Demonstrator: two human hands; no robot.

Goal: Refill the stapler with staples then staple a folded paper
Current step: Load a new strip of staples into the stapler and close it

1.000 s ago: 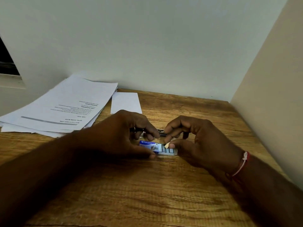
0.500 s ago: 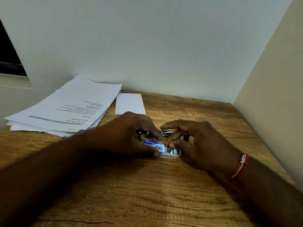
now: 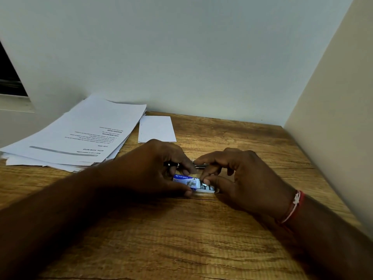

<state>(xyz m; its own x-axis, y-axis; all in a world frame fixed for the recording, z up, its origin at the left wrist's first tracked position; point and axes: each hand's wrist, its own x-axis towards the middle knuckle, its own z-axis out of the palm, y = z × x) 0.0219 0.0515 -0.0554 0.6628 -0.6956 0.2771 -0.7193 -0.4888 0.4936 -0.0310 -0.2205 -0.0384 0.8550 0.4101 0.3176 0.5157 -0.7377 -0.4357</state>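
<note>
A small blue and white staple box point(image 3: 188, 181) lies on the wooden table point(image 3: 181, 239) between my hands. My left hand point(image 3: 159, 170) grips its left end, thumb along the near side. My right hand point(image 3: 240, 178) pinches the box's right end with thumb and fingertips. Just behind the box, a dark metallic stapler point(image 3: 198, 165) shows as a thin strip between my fingers, mostly hidden. A folded white paper point(image 3: 156, 128) rests flat farther back, apart from both hands.
A loose stack of printed sheets point(image 3: 80, 134) lies at the back left of the table. A white wall stands behind the table and a beige wall point(image 3: 333, 128) closes the right side.
My right thumb and fingers have closed onto the box's right end, covering the small pale flap seen a second ago. The view has shifted slightly; my left hand has kept its hold.
</note>
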